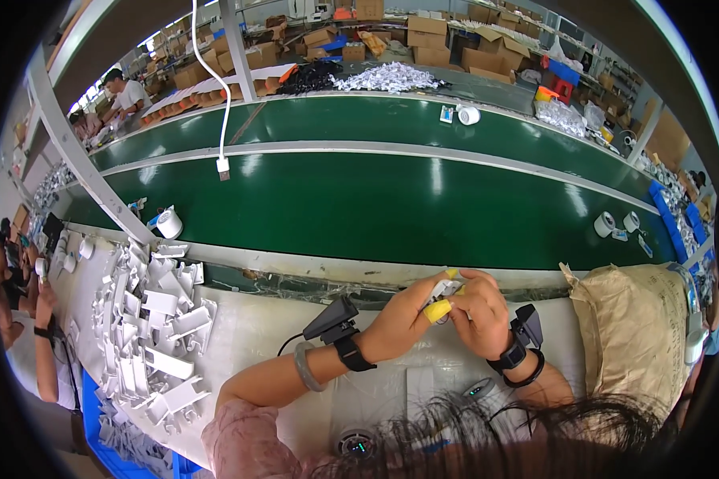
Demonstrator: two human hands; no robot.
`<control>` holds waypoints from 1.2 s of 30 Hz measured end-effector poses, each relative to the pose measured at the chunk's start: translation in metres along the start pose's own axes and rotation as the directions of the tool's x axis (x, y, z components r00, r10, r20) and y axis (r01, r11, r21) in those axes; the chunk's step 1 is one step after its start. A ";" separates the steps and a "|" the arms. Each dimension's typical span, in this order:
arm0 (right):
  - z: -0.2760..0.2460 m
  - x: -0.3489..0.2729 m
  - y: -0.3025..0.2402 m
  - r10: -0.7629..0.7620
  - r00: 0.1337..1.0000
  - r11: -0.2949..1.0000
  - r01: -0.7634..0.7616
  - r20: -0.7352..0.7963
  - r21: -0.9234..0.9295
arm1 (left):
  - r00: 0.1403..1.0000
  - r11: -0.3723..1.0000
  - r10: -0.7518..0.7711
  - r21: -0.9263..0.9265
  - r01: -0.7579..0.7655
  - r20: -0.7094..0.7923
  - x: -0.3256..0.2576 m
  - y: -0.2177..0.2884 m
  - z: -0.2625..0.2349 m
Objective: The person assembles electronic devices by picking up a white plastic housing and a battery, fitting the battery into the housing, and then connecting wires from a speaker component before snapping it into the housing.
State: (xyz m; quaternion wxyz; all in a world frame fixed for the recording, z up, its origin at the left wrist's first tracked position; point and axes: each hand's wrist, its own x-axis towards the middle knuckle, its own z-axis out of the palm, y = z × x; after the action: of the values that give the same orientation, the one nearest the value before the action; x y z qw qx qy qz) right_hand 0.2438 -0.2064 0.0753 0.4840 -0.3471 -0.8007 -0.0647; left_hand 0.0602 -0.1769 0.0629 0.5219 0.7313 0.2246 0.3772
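In the head view, a small white piece sits up between the two hands, this side of the green belt. The left hand has its fingers closed on it and seems the nearer; the piece lies just right of that palm, its long axis apparently slanting up rightward, though fingers hide much. The right hand curls in opposite, fingertips bunched narrow just beside the piece; whether they grip it, I can't tell.
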 end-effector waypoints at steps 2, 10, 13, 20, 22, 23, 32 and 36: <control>-0.002 -0.001 0.002 -0.033 0.999 0.998 0.034 -0.018 0.061 | 0.994 0.994 -0.112 -0.023 0.111 -0.008 -0.004 0.003 0.004; -0.014 0.001 -0.001 -0.143 0.989 0.988 0.141 0.033 0.054 | 1.000 1.000 0.002 -0.012 -0.002 0.019 -0.006 -0.002 0.004; -0.011 0.002 0.000 -0.160 0.987 0.987 0.160 0.003 0.007 | 0.993 0.986 0.117 0.114 -0.118 0.011 -0.005 -0.002 0.003; -0.011 0.001 0.002 -0.177 0.984 0.984 0.177 0.001 0.008 | 0.984 0.975 0.178 0.139 -0.175 -0.012 -0.004 -0.009 0.005; -0.010 0.001 0.003 -0.173 0.985 0.985 0.173 0.011 0.005 | 0.982 0.964 0.189 0.192 -0.183 -0.013 -0.005 -0.004 0.004; -0.010 0.002 0.003 -0.174 0.985 0.985 0.174 0.010 0.005 | 0.982 0.964 0.190 0.193 -0.184 -0.013 -0.004 -0.005 0.003; -0.014 0.010 -0.001 -0.157 0.987 0.988 0.157 0.036 0.000 | 0.968 0.942 0.249 0.242 -0.231 -0.045 -0.004 -0.005 0.005; -0.013 0.008 0.000 -0.142 0.989 0.990 0.142 0.045 0.016 | 0.975 0.954 0.216 0.223 -0.200 -0.047 -0.004 -0.004 0.005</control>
State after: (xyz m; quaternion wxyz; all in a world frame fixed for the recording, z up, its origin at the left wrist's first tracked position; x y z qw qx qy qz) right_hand 0.2512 -0.2084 0.0885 0.4617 -0.2875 -0.8347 -0.0859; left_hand 0.0620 -0.1818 0.0570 0.3882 0.7896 0.2044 0.4290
